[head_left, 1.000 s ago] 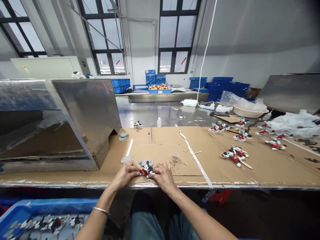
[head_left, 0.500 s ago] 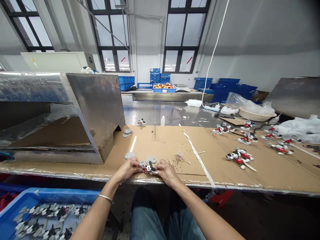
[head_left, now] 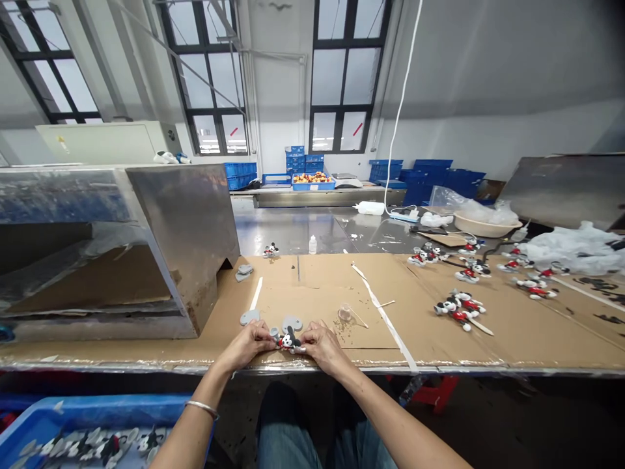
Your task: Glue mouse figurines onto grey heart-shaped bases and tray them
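Near the front edge of the cardboard-covered table, a small mouse figurine point(head_left: 289, 340) with black ears, red body and a grey cup-like part is held between both hands. My left hand point(head_left: 252, 343) pinches its left side, next to the grey part. At its right end, the fingers of my right hand point(head_left: 319, 345) are closed on the white part. Just behind the figurine lies a grey flat base piece point(head_left: 292, 323). Another grey base piece point(head_left: 250, 316) rests beyond my left hand. A small clear cup point(head_left: 344, 312) with a thin stick stands to the right, brown crumbs around it.
A blue crate point(head_left: 97, 407) of figurines sits below the table at left. Beside it rises a metal booth point(head_left: 185, 228). Several figurines point(head_left: 461, 309) lie on the right of the cardboard point(head_left: 312, 286). A dropper bottle point(head_left: 312, 245) stands toward the back.
The camera view has tilted and shifted slightly, so the table sits lower in the picture. Both hands keep their hold on the figurine, with little visible change in its pose.
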